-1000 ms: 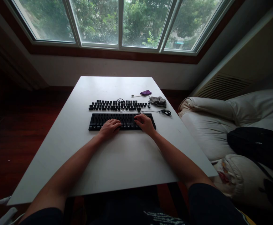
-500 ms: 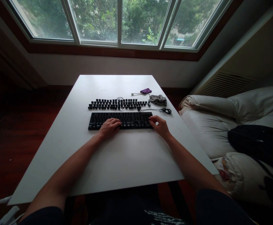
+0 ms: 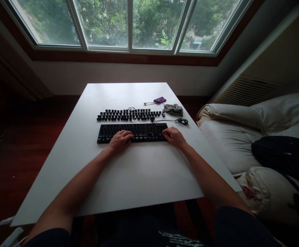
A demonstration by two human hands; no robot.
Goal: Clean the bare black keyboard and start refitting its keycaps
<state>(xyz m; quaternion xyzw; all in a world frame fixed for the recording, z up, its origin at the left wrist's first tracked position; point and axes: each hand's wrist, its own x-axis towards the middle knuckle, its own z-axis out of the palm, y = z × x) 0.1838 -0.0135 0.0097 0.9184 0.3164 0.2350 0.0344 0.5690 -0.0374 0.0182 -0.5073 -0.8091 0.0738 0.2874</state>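
Observation:
A black keyboard lies across the white table in front of me. My left hand grips its front edge left of the middle, fingers bent together over the keys. At the right end of the keyboard, my right hand has its thumb and forefinger pinched low over the keys. Whatever sits between those fingertips is too small to make out. Just behind the keyboard, loose black keycaps stand in rows. A thin wire tool shows among them, partly hidden.
A coiled black cable lies right of the keycaps. Behind it are a crumpled grey cloth and a purple cloth beside a thin stick. The white table has a pale sofa on its right.
My right hand has shifted slightly left and down onto the keys, and the gap inside its finger ring has closed. The left hand keeps its place on the keyboard.

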